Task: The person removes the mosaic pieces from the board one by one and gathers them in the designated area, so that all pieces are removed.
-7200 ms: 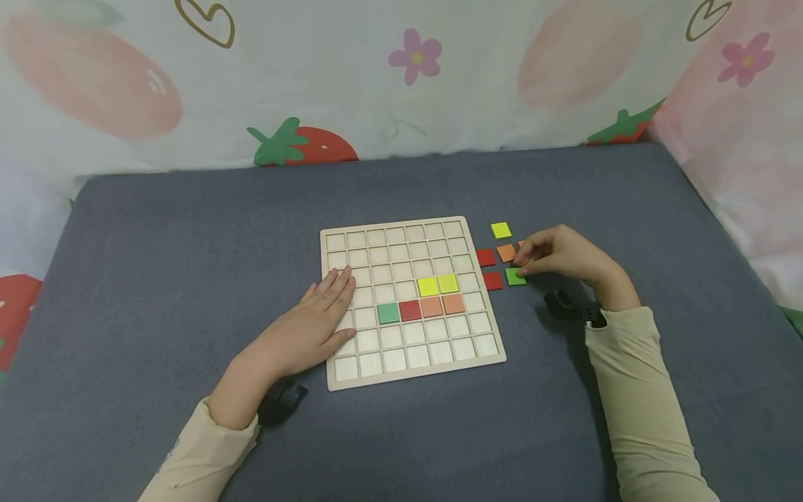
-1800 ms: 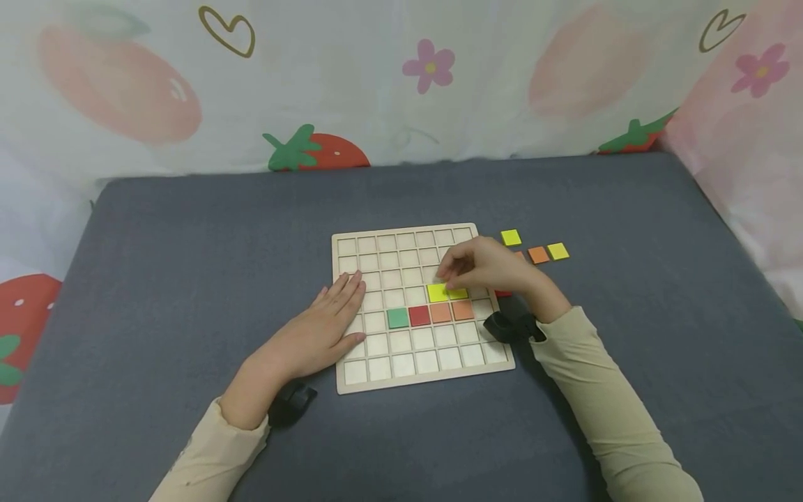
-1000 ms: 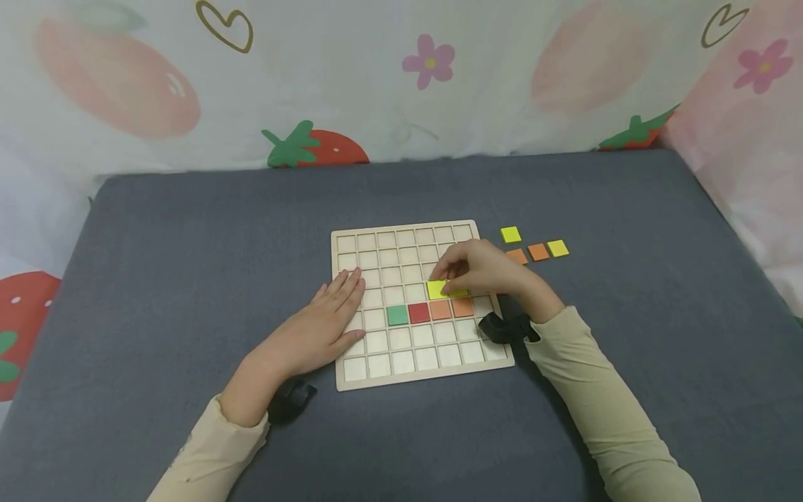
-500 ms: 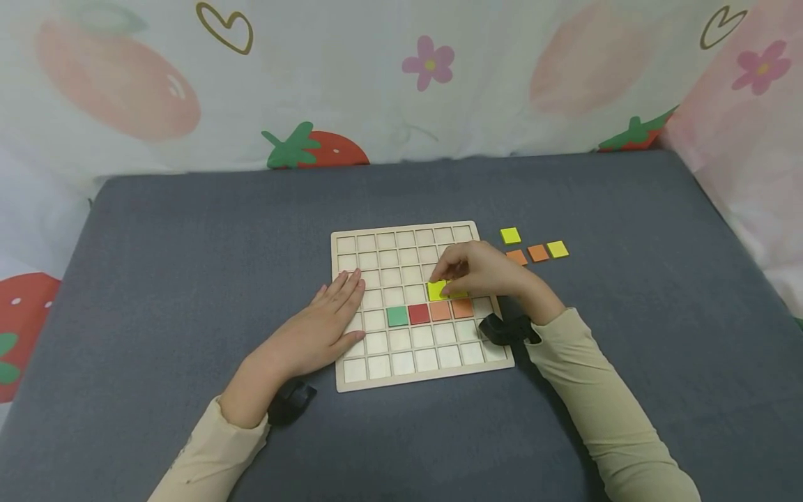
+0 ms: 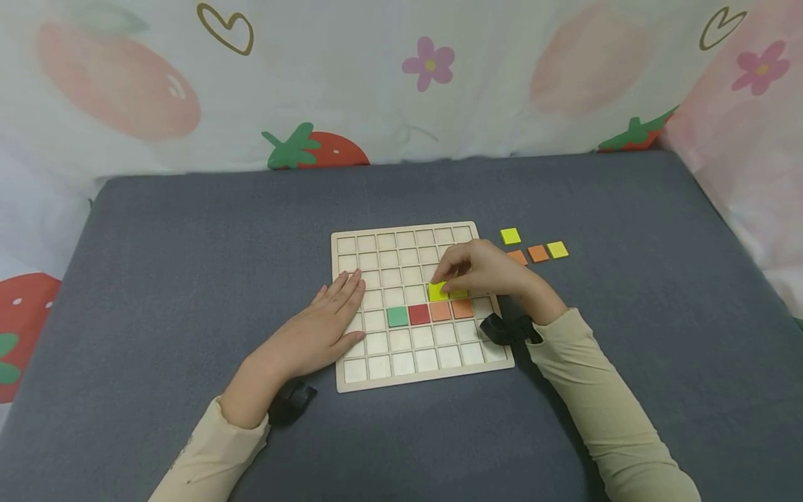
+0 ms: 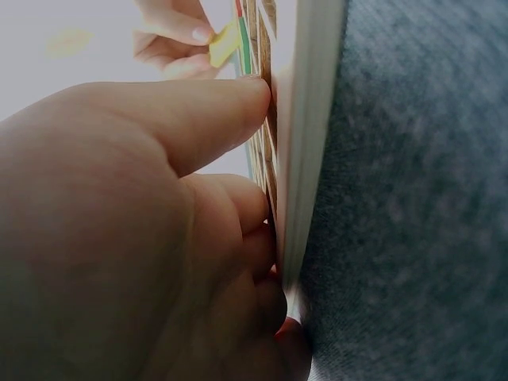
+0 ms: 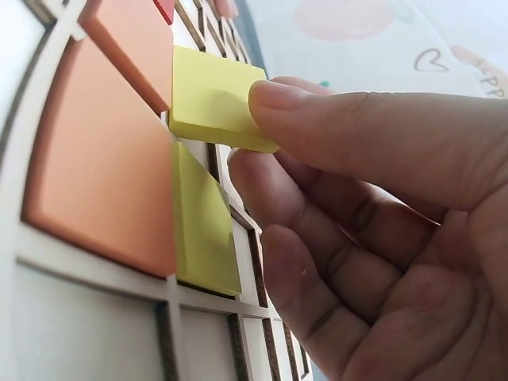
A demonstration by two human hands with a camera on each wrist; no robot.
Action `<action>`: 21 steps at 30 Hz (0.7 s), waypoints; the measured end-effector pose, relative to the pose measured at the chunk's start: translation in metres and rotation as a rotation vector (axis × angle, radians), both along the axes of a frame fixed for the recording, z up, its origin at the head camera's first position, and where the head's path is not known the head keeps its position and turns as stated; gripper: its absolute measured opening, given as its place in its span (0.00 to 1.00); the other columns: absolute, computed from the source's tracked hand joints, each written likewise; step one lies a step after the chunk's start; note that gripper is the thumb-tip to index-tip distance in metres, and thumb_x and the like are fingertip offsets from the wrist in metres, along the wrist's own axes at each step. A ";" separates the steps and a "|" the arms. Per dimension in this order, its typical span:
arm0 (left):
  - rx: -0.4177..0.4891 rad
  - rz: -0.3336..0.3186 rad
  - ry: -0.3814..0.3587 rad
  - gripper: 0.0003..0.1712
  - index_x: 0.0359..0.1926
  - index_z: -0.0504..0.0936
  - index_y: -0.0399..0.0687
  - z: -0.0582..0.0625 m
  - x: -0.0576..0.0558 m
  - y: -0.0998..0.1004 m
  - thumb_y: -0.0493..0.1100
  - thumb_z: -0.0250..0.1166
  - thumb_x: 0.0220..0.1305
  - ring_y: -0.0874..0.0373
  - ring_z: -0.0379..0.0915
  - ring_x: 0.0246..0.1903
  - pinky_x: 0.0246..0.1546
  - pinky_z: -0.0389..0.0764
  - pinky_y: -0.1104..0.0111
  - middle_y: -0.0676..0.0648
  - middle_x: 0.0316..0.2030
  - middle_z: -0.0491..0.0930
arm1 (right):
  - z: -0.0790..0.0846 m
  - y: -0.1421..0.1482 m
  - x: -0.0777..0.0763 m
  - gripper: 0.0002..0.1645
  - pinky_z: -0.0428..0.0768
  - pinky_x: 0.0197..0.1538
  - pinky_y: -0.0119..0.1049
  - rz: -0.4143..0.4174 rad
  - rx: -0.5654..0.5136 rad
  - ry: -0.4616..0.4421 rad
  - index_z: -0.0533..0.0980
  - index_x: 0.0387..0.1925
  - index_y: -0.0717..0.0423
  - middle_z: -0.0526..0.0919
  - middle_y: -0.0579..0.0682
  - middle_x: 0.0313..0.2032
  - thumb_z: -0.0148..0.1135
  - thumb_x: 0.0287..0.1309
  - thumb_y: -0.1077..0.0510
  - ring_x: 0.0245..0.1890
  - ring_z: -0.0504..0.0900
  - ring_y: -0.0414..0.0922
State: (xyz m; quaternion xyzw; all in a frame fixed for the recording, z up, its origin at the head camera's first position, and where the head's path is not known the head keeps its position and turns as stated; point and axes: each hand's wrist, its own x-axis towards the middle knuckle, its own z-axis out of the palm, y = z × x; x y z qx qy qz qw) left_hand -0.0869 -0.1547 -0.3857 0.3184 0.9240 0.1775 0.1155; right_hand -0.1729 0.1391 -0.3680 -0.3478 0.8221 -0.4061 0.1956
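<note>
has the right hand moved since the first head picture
Yes, to the left: the right hand was past the right edge of the wooden board; now it reaches over it, pinching a yellow tile.

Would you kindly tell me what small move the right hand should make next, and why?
I would probably lift the tilted yellow tile straight up: the right hand pinches it, it sticks up beside the seated yellow tile, and the left hand rests on the wooden grid board, likely steadying it.
</note>
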 end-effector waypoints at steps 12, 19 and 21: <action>0.001 0.002 -0.009 0.40 0.71 0.45 0.30 -0.001 0.000 0.001 0.48 0.51 0.71 0.44 0.31 0.71 0.68 0.45 0.50 0.37 0.72 0.39 | 0.000 0.002 0.002 0.07 0.80 0.37 0.35 -0.004 -0.042 -0.008 0.84 0.34 0.62 0.84 0.51 0.33 0.66 0.52 0.70 0.32 0.82 0.44; 0.001 -0.002 -0.002 0.40 0.71 0.46 0.31 -0.001 -0.002 0.000 0.49 0.52 0.71 0.44 0.32 0.71 0.68 0.45 0.50 0.37 0.72 0.39 | 0.000 0.007 0.000 0.06 0.79 0.36 0.34 -0.037 -0.074 -0.002 0.84 0.34 0.62 0.84 0.52 0.33 0.66 0.52 0.70 0.32 0.81 0.43; -0.002 -0.001 -0.009 0.40 0.71 0.45 0.31 -0.002 -0.002 0.000 0.49 0.52 0.71 0.44 0.31 0.71 0.68 0.45 0.50 0.37 0.72 0.39 | 0.000 0.009 0.000 0.06 0.79 0.37 0.34 -0.041 -0.091 -0.014 0.84 0.34 0.63 0.84 0.52 0.33 0.65 0.52 0.70 0.32 0.81 0.44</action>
